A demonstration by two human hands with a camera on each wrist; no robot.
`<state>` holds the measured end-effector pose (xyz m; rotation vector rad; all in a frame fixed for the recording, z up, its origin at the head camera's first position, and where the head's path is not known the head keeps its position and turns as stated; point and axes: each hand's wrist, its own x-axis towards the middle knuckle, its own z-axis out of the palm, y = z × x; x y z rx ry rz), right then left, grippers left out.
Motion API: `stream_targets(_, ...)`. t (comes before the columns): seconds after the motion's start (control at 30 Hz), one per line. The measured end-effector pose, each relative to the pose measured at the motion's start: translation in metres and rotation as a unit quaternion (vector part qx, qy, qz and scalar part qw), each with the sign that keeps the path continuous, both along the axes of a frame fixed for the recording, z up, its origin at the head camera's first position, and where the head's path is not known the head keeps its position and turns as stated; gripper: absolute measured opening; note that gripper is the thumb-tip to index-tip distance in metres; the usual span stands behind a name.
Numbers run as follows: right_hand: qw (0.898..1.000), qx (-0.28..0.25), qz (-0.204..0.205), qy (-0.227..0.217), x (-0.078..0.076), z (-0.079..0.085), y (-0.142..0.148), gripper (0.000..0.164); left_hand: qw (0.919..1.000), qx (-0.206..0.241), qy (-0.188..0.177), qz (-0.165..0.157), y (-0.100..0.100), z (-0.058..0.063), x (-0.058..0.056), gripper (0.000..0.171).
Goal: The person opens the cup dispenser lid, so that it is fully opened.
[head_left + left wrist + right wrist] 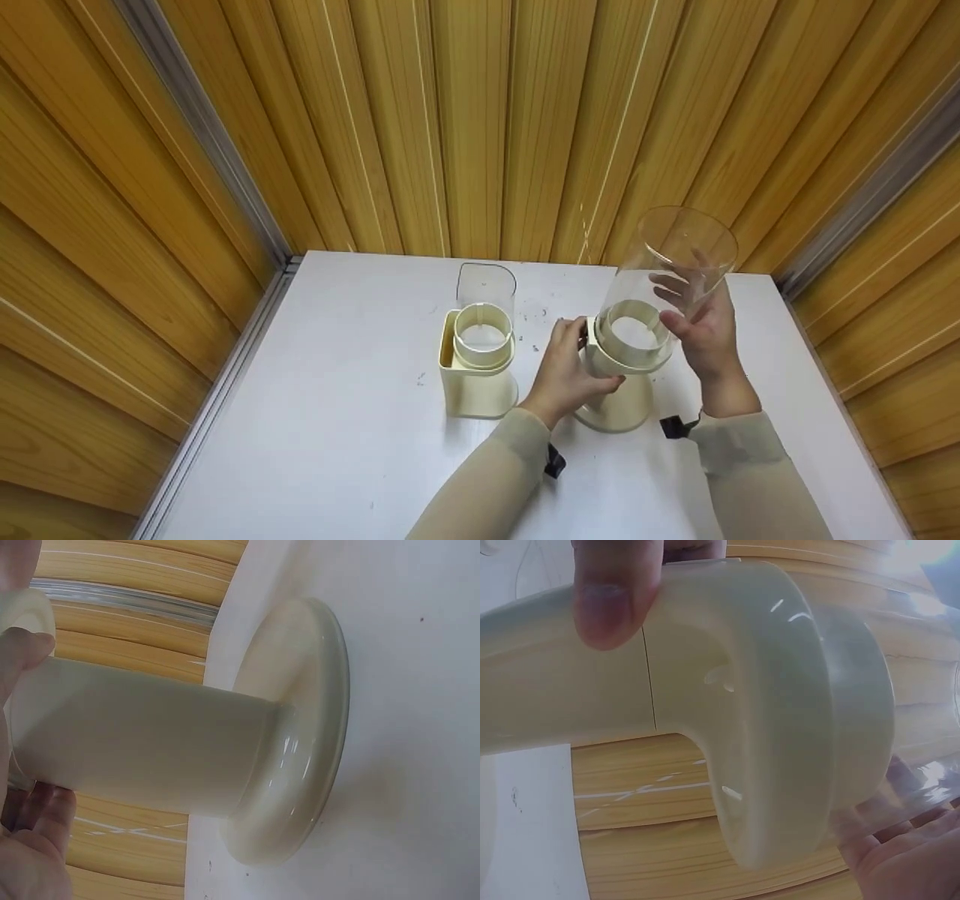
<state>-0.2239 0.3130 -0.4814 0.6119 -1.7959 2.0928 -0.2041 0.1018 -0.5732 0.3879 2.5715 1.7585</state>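
A cream stand [616, 411] with a round foot stands upright at the table's right side, a raised ring [611, 352] at its top. My left hand [564, 375] grips it just below this head; in the left wrist view its fingers wrap the column [142, 735]. A wide clear cylinder [637, 281] leans up and right over the ring, its lower end around it. My right hand [709, 334] holds the cylinder from the right, thumb on the near side and fingers behind. The right wrist view shows the cream head [787, 712] beside the clear wall [922, 682].
Left of the stand is a second cream holder [476, 397] with its own ring and a slot along its left side. A smaller clear sleeve [484, 281] rises behind its ring. Wood-patterned walls [472, 127] with metal frame bars [202, 112] enclose the white table [337, 375].
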Motion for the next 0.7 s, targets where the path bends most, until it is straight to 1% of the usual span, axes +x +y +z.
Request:
stream_targets(0.13, 1.0, -0.003, -0.013, -0.017, -0.0018, 0.0013, -0.0013, 0.096, 1.0, 0.0, -0.003, 0.004, -0.0002, -0.0001, 0.0007, 0.105)
stream_targets(0.27, 1.0, -0.01, -0.019, -0.023, -0.0025, 0.0034, -0.0023, 0.095, 0.9999, 0.001, -0.008, 0.006, 0.0, 0.0002, 0.0014, 0.108)
stream_targets(0.5, 1.0, -0.023, 0.001, -0.015, -0.0035, 0.007, -0.0024, 0.091, 0.9997, -0.019, -0.011, 0.008, 0.0007, 0.0013, 0.0025, 0.111)
stream_targets(0.7, 0.999, -0.021, 0.0, -0.03, -0.004, 0.0097, -0.0041, 0.089, 0.9998, -0.016, -0.009, 0.007, -0.0003, -0.0001, 0.0015, 0.108)
